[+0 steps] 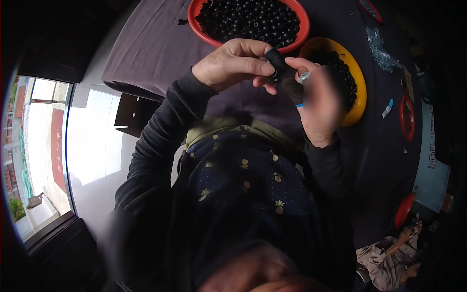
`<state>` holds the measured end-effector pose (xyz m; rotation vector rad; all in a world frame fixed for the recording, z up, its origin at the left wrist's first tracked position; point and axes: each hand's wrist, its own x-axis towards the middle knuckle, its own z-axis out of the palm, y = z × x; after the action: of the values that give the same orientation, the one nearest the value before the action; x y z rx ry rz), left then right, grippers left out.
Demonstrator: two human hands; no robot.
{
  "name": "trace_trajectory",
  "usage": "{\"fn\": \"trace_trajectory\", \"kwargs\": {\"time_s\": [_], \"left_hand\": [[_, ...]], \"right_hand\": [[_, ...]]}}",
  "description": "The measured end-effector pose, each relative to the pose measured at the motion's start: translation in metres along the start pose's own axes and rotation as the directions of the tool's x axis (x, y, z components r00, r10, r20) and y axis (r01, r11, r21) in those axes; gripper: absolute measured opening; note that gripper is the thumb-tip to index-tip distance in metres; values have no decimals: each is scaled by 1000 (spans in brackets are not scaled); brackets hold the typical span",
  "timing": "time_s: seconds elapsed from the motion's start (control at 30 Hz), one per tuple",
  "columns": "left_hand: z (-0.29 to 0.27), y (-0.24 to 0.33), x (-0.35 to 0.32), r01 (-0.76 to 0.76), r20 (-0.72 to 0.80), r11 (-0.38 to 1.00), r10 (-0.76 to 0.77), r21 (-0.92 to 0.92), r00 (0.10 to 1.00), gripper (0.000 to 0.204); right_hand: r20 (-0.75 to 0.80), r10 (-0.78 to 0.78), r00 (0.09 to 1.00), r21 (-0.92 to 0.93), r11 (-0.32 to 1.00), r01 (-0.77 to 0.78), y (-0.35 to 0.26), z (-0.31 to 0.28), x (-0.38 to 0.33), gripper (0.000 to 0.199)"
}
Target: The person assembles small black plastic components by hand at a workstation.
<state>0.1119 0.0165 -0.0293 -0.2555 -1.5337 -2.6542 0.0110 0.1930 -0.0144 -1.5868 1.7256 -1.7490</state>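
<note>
My left hand (238, 63) is held over the near side of the table, its index fingertip in a black cover. Thumb and index finger pinch a small black round part (276, 75) with a pale edge. Close by on the right is my right hand (318, 100), partly blurred, with a dark blue-edged cover on its thumb. Its fingers are closed, and a small pale greenish thing (304, 77) shows between thumb and index finger; I cannot make out what it is. The two hands' fingertips nearly meet.
A red bowl (193, 19) full of small black round parts stands beyond my hands. A yellow bowl (360, 97) with more stands right. Farther right lie a clear plastic bag (379, 51), a blue-and-white item (387, 108) and a red dish (406, 119). Another person (389, 263) sits lower right.
</note>
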Motion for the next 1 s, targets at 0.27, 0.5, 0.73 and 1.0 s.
{"fn": "trace_trajectory", "kwargs": {"time_s": [0.27,0.5,0.73,1.0], "left_hand": [[7,-4,0,37,5,999,-37,33,999,23],[29,-16,-4,-18,-173,1000,21,17,985,27],[25,-33,0,-110,-102,955,85,-274,991,29],[22,-37,3,-140,-167,989,131,-41,977,25]], "right_hand": [[146,-42,988,139,990,22,1,6,8,33],[8,-50,999,-98,994,51,-1,3,3,32],[-118,74,990,-94,992,-86,-15,-1,-2,20],[-103,143,984,-347,922,-170,-17,-7,-1,11]]}}
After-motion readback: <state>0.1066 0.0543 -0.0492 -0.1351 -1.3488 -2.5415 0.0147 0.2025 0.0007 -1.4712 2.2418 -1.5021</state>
